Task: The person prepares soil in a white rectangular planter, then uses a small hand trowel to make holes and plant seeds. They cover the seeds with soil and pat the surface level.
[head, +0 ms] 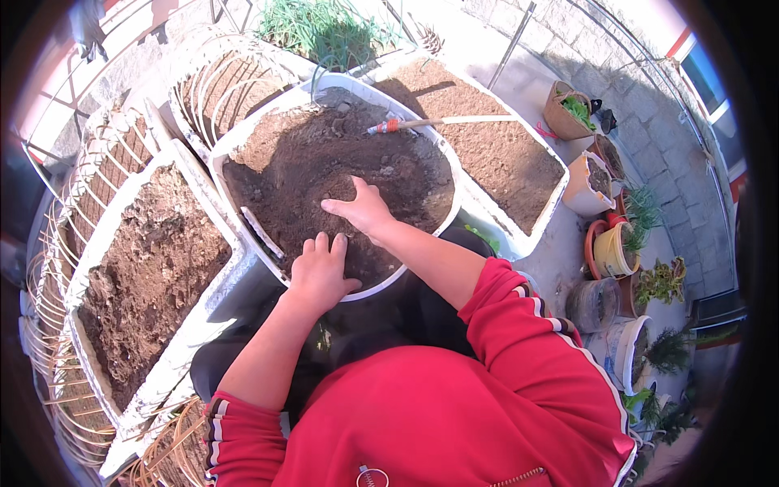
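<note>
Straight before me stands a large white tub (451,182) holding dark, loose soil (316,155). My left hand (319,268) rests palm down over the near part of the soil, its fingers and thumb spread. Further in, my right hand (365,210) touches the soil near the middle, thumb and forefinger apart; its other fingers are partly hidden. Neither hand shows an object in its grasp. A hand tool with a pale wooden handle (468,120) and orange binding lies across the tub's far right rim, its tip on the soil. A white strip (261,232) lies inside the left wall.
White foam planters of soil flank the tub at left (155,268) and right (481,152). Bent cane hoops (207,100) arch over beds at the left. Green onion-like plants (328,30) grow beyond. Potted plants, including a yellow pot (611,251), line the right side.
</note>
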The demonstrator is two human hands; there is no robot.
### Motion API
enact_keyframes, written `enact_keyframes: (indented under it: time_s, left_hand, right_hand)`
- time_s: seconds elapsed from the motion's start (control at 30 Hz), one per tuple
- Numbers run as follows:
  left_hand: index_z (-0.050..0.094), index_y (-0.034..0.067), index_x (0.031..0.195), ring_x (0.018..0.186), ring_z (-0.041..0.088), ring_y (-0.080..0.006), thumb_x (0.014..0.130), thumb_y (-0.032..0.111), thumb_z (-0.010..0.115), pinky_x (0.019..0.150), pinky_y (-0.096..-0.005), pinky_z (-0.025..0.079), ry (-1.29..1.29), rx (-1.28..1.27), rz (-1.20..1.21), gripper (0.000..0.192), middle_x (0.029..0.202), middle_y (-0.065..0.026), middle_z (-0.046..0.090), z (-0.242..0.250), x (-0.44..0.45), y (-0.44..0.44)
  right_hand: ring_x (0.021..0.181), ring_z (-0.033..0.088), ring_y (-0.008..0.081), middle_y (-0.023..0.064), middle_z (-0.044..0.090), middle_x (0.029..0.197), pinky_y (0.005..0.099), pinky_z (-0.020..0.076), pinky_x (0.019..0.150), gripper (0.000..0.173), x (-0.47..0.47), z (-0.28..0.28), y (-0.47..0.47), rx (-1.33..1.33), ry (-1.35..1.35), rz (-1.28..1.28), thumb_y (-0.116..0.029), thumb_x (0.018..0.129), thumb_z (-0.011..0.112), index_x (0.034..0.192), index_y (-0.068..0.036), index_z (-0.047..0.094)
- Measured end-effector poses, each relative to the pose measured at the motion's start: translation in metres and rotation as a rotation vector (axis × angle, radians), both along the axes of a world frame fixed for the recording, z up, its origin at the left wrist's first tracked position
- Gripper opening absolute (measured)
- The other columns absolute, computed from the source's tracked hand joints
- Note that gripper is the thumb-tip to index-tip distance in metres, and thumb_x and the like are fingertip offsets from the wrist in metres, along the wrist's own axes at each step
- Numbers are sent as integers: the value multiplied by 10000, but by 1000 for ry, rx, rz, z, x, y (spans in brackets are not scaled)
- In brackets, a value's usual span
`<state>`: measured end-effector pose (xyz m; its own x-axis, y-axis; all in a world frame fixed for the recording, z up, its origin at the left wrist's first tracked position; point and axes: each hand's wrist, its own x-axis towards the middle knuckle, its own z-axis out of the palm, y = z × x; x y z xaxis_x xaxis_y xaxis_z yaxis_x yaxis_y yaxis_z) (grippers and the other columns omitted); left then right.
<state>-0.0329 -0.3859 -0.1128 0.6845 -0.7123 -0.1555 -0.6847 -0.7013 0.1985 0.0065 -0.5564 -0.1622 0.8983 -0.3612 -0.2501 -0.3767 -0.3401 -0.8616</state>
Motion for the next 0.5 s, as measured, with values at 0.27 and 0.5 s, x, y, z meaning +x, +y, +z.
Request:
enact_keyframes:
  time_s: [0.27,0.5]
  left_hand:
    - [552,60,1268,1033,626,-375,737,123,745,832,-463,572,-134,-41,135,568,1195,-207,600,-36,45,-4]
    - [642,119,1258,1034,628,-419,854,57,574,884,-487,546,-154,-251,291,414,1202,-224,621,-63,82,10]
  right_hand:
    - [1308,470,305,225,443,1420,397,398,1099,882,60,1,17,584,-152,-8,-245,802,813,1503,31,355]
    - [1219,571,342,149,590,1350,413,440,1056,567,68,24,-71,-346,-173,324,-259,889,675,1418,-98,549]
